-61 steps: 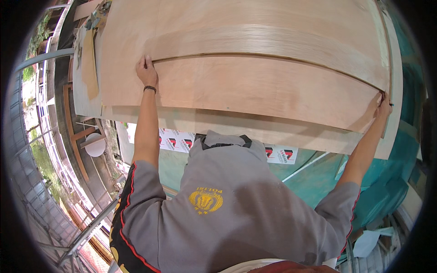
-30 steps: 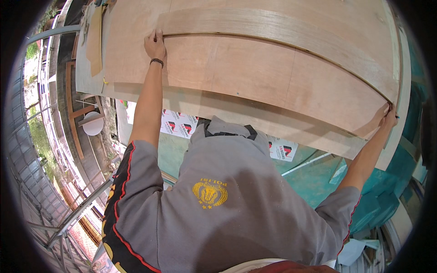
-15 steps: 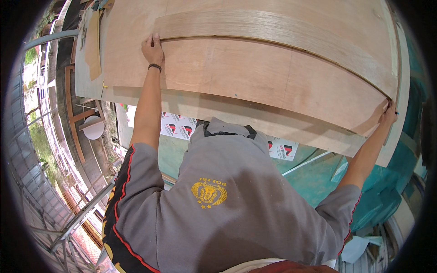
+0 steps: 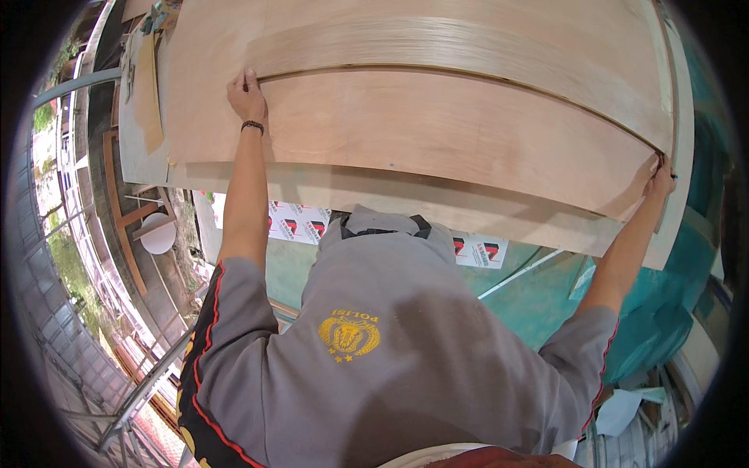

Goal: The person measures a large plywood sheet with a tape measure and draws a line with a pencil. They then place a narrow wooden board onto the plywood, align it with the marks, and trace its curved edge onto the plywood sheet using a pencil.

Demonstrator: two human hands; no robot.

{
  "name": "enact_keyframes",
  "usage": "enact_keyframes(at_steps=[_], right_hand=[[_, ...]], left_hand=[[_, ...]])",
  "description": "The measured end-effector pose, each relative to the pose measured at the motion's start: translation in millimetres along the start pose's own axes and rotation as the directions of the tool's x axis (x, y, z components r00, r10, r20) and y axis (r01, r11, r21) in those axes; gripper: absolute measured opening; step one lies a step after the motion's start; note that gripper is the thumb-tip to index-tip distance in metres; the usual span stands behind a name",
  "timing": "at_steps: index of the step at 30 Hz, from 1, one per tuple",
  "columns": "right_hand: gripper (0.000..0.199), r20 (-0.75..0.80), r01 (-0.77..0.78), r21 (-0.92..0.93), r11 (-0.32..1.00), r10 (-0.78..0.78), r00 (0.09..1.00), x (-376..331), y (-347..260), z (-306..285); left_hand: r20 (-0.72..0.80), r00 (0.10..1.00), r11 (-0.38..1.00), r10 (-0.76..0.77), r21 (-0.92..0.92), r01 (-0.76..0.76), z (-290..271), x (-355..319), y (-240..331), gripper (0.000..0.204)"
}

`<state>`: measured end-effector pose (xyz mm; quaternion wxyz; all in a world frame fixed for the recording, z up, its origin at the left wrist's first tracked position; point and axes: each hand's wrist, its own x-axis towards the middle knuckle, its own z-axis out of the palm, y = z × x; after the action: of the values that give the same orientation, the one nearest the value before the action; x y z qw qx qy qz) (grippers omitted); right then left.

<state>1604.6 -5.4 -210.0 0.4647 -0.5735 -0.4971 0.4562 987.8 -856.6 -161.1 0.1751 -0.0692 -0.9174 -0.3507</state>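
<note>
A long, thin plywood strip [image 4: 452, 48] lies across a wide plywood sheet [image 4: 437, 117], its near edge showing as a dark line. My left hand [image 4: 247, 97] is at the strip's left end, thumb and fingers closed on the near corner. At the far right, my right hand [image 4: 662, 179] grips the strip's other end beside the sheet's right edge; its fingers are partly hidden. Both arms are spread wide, and a dark bracelet [image 4: 252, 125] circles my left wrist.
Under the sheet, a paler board [image 4: 468, 195] juts toward me. Printed white panels [image 4: 300, 222] and a green surface [image 4: 515, 292] show below. Tools and a brown offcut [image 4: 148, 93] lie at the left. Green sheeting [image 4: 647, 335] hangs at the right.
The whole view has shifted slightly. Both hands keep their places at the two ends of the strip, which shows no clear movement on the sheet.
</note>
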Motion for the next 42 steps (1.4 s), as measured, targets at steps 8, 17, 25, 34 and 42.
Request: enact_keyframes(at_steps=[8,17,25,34,42], right_hand=[[0.044,0.245,0.409,-0.772,0.487,-0.365,0.898,14,8,-21],[0.046,-0.043,0.111,0.116,0.987,-0.107,0.993,-64,-39,23],[0.047,-0.064,0.081,0.025,0.996,-0.079,0.995,-70,-42,30],[0.048,-0.061,0.103,0.019,0.994,-0.102,0.993,-66,-37,37],[0.048,-0.075,0.162,0.105,0.981,-0.154,0.985,-64,-32,30]], left_hand=[[0.246,0.946,0.968,0.21,0.085,-0.237,-3,15,-70,0.038],[0.179,0.979,0.978,0.099,0.162,-0.128,-17,13,-20,0.056],[0.158,0.986,0.989,0.048,0.133,-0.07,-18,9,-14,0.051],[0.121,0.98,0.97,0.159,0.166,-0.178,-21,14,-24,0.051],[0.169,0.983,0.985,0.067,0.146,-0.092,-18,12,-18,0.051]])
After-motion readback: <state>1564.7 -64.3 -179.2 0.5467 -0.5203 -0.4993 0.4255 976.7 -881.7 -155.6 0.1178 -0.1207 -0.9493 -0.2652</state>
